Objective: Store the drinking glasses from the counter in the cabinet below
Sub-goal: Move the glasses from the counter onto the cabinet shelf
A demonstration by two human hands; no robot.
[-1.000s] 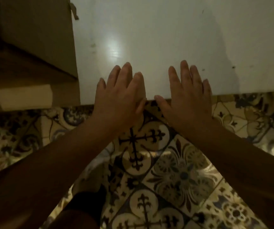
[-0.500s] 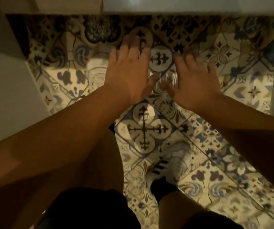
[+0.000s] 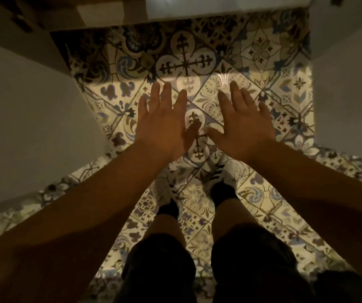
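Head view: left hand point(image 3: 161, 125), right hand point(image 3: 242, 127) outstretched, flat

My forearms hide parts of the tiled floor point(image 3: 261, 49) — the shoes point(image 3: 223, 171) show only partly, and the cabinet front point(image 3: 219, 5) is cropped at top.
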